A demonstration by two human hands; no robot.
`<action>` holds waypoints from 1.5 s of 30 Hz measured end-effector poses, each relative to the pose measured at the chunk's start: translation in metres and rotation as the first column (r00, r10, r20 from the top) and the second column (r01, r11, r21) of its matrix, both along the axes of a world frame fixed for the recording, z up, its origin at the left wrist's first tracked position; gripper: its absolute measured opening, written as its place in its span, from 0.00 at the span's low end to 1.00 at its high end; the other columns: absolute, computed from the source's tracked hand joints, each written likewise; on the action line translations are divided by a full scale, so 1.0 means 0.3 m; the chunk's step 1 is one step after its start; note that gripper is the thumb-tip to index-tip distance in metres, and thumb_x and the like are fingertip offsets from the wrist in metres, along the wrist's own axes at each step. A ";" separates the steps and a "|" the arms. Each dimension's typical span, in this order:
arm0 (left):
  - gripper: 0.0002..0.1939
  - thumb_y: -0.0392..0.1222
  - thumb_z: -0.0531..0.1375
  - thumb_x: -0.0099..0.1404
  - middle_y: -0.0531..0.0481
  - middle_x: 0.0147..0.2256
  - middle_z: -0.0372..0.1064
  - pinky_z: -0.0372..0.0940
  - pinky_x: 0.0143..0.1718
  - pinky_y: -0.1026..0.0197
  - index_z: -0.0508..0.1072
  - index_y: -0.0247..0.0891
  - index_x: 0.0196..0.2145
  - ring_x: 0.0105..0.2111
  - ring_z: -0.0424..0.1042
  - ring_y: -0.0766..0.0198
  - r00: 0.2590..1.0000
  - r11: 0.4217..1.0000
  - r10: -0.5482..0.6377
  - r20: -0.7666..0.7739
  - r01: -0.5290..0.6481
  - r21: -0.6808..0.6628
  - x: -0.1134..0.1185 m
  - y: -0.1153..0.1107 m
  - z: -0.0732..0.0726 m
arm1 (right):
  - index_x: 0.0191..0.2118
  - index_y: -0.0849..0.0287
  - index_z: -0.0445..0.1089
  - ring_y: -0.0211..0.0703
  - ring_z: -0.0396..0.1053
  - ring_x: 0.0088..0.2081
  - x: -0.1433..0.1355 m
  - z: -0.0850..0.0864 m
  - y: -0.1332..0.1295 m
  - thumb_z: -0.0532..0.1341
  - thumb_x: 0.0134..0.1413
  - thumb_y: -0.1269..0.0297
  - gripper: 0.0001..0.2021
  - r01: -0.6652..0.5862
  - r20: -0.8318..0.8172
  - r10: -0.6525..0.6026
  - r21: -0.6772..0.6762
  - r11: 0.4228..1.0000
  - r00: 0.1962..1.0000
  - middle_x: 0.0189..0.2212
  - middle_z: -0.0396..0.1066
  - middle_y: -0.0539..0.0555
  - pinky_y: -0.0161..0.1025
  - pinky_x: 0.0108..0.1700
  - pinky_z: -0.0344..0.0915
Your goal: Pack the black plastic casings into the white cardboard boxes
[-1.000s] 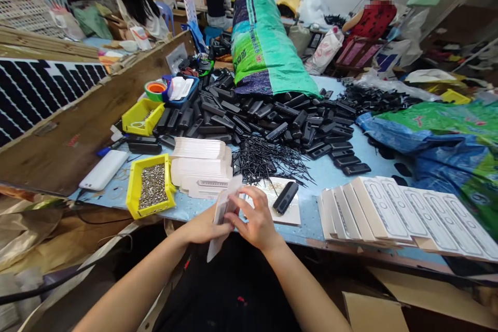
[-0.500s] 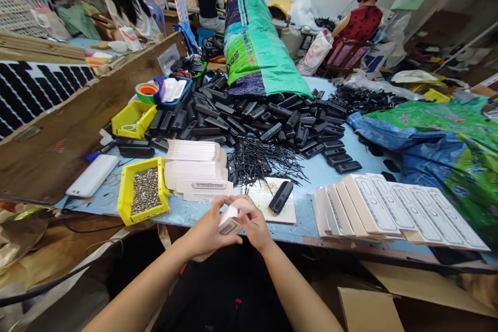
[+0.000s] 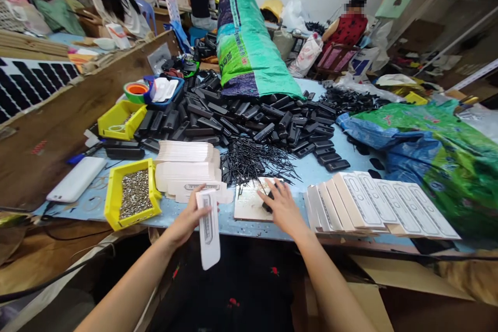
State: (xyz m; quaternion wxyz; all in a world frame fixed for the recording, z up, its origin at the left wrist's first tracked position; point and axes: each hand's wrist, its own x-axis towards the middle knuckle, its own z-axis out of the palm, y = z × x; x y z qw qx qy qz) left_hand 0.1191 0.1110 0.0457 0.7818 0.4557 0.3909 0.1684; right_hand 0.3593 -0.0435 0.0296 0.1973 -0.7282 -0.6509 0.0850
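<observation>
My left hand [image 3: 190,220] grips a long white printed box [image 3: 210,233], which hangs past the table's front edge. My right hand [image 3: 283,206] reaches over a small white board [image 3: 249,199], its fingers around a black plastic case [image 3: 268,201] that they partly cover. Left of the board lie stacked flat white boxes [image 3: 187,166]. Behind it is a tangle of thin black sticks [image 3: 257,158]. Folded printed boxes [image 3: 361,199] stand in a row to the right.
Small metal parts fill a yellow bin [image 3: 112,192]; a second yellow bin [image 3: 120,116] sits behind. A white phone-like object [image 3: 75,179] lies left. Black cases [image 3: 233,109] are heaped under a green sack [image 3: 257,46]. Other people sit further back.
My hands have separated. The left has moved left with the box, now held lengthwise; the right has let go of it and moved to the black case on the board. The view has shifted slightly.
</observation>
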 end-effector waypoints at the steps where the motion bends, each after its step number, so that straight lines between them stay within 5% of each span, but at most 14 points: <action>1: 0.40 0.41 0.64 0.55 0.45 0.43 0.72 0.69 0.41 0.52 0.51 0.48 0.62 0.45 0.72 0.51 0.996 0.991 0.057 0.065 -0.049 -0.123 -0.012 0.014 -0.004 | 0.51 0.55 0.69 0.57 0.41 0.67 0.051 -0.004 -0.020 0.52 0.47 0.84 0.26 0.029 0.073 -0.026 -0.047 0.998 0.997 0.64 0.51 0.57 0.66 0.63 0.38; 6: 0.13 0.40 0.55 0.66 0.45 0.39 0.74 0.72 0.34 0.58 0.68 0.37 0.48 0.36 0.75 0.59 0.881 0.824 0.469 0.058 -0.414 -0.386 0.018 -0.001 -0.022 | 0.41 0.56 0.66 0.50 0.71 0.46 0.052 0.049 -0.044 0.63 0.51 0.68 0.11 0.155 -0.310 -0.096 0.172 0.973 0.946 0.42 0.72 0.56 0.52 0.50 0.67; 9: 0.11 0.43 0.53 0.68 0.46 0.41 0.73 0.73 0.34 0.57 0.69 0.38 0.46 0.35 0.75 0.61 0.837 0.744 0.548 0.001 -0.486 -0.459 0.079 -0.072 -0.020 | 0.44 0.54 0.59 0.45 0.73 0.33 -0.100 0.089 0.015 0.61 0.54 0.51 0.17 0.429 -0.686 0.000 0.454 0.781 0.728 0.32 0.72 0.52 0.45 0.37 0.73; 13: 0.18 0.50 0.53 0.67 0.40 0.44 0.71 0.72 0.42 0.56 0.68 0.34 0.48 0.40 0.74 0.59 0.948 0.838 0.314 0.052 -0.251 -0.484 0.094 -0.134 -0.025 | 0.42 0.55 0.61 0.54 0.69 0.49 -0.243 0.089 0.101 0.67 0.43 0.46 0.25 0.419 -0.586 0.044 0.627 0.656 0.809 0.46 0.69 0.60 0.52 0.50 0.68; 16: 0.31 0.59 0.58 0.60 0.36 0.48 0.68 0.68 0.48 0.48 0.65 0.33 0.52 0.49 0.70 0.50 0.989 0.989 0.146 -0.034 -0.147 -0.013 0.041 -0.120 -0.056 | 0.48 0.53 0.58 0.50 0.71 0.47 -0.272 0.074 0.109 0.69 0.44 0.51 0.28 0.358 -0.585 0.105 0.617 0.701 0.804 0.44 0.71 0.57 0.49 0.49 0.68; 17: 0.36 0.60 0.62 0.54 0.35 0.51 0.66 0.66 0.50 0.46 0.63 0.33 0.54 0.52 0.67 0.46 0.987 0.960 0.138 -0.085 -0.112 0.257 0.020 -0.110 -0.069 | 0.50 0.52 0.57 0.47 0.72 0.44 -0.274 0.070 0.104 0.68 0.46 0.52 0.28 0.345 -0.615 0.133 0.594 0.727 0.778 0.42 0.72 0.55 0.46 0.48 0.69; 20: 0.42 0.51 0.69 0.46 0.37 0.54 0.63 0.65 0.51 0.47 0.59 0.38 0.56 0.53 0.66 0.46 0.971 0.596 0.069 -0.228 0.143 0.790 -0.018 -0.087 -0.095 | 0.54 0.52 0.58 0.45 0.72 0.43 -0.249 0.054 0.103 0.61 0.53 0.46 0.27 0.134 -0.638 0.213 0.450 0.883 0.740 0.42 0.73 0.55 0.42 0.46 0.69; 23: 0.33 0.44 0.64 0.54 0.42 0.50 0.67 0.69 0.43 0.56 0.57 0.41 0.56 0.43 0.74 0.55 0.947 0.390 0.010 -0.320 0.291 0.874 -0.010 -0.082 -0.097 | 0.51 0.58 0.64 0.44 0.71 0.43 -0.154 0.015 0.141 0.48 0.64 0.51 0.20 0.159 -0.486 -0.051 0.184 0.970 0.873 0.41 0.72 0.57 0.40 0.44 0.68; 25: 0.34 0.43 0.63 0.54 0.42 0.46 0.69 0.69 0.38 0.58 0.55 0.39 0.56 0.39 0.75 0.56 0.949 0.314 0.083 -0.305 0.265 0.911 0.009 -0.075 -0.096 | 0.45 0.61 0.69 0.44 0.70 0.43 -0.065 -0.017 0.173 0.49 0.65 0.60 0.15 0.365 -0.167 -0.361 -0.004 0.931 0.918 0.41 0.72 0.59 0.40 0.44 0.66; 27: 0.34 0.44 0.63 0.52 0.43 0.41 0.71 0.69 0.33 0.58 0.55 0.36 0.54 0.35 0.76 0.55 0.934 0.269 0.121 -0.335 0.294 0.917 0.028 -0.060 -0.100 | 0.43 0.62 0.71 0.45 0.69 0.42 0.012 -0.041 0.195 0.54 0.61 0.67 0.11 0.437 0.092 -0.427 -0.147 0.888 0.899 0.41 0.72 0.60 0.38 0.44 0.64; 35: 0.41 0.44 0.62 0.54 0.41 0.55 0.64 0.65 0.49 0.56 0.50 0.40 0.62 0.53 0.67 0.52 0.866 0.278 -0.122 -0.485 0.499 0.820 0.100 0.002 -0.093 | 0.33 0.68 0.75 0.55 0.65 0.50 0.086 0.039 0.229 0.54 0.55 0.78 0.12 0.260 0.173 -0.213 -0.329 0.908 0.962 0.40 0.72 0.68 0.46 0.51 0.58; 39: 0.47 0.45 0.62 0.55 0.40 0.60 0.58 0.65 0.50 0.54 0.40 0.41 0.66 0.54 0.66 0.48 0.837 0.293 -0.154 -0.526 0.547 0.784 0.122 0.005 -0.089 | 0.43 0.65 0.73 0.51 0.70 0.43 0.085 0.116 0.247 0.54 0.56 0.76 0.13 0.239 0.122 -0.209 -0.328 0.914 0.970 0.37 0.73 0.64 0.45 0.46 0.62; 42: 0.50 0.46 0.63 0.55 0.36 0.59 0.57 0.66 0.47 0.53 0.37 0.38 0.66 0.51 0.69 0.48 0.877 0.334 -0.131 -0.463 0.478 0.812 0.121 -0.005 -0.111 | 0.54 0.57 0.65 0.41 0.71 0.39 -0.002 0.126 0.223 0.50 0.64 0.66 0.16 0.255 -0.156 -0.263 -0.069 0.964 0.952 0.42 0.71 0.57 0.39 0.42 0.65; 45: 0.48 0.47 0.62 0.57 0.35 0.57 0.60 0.65 0.48 0.53 0.37 0.36 0.65 0.52 0.68 0.49 0.910 0.369 -0.144 -0.389 0.414 0.832 0.115 -0.014 -0.137 | 0.48 0.57 0.68 0.40 0.70 0.39 -0.127 0.092 0.185 0.53 0.63 0.61 0.13 0.285 -0.462 -0.158 0.219 0.933 0.872 0.39 0.71 0.54 0.39 0.42 0.66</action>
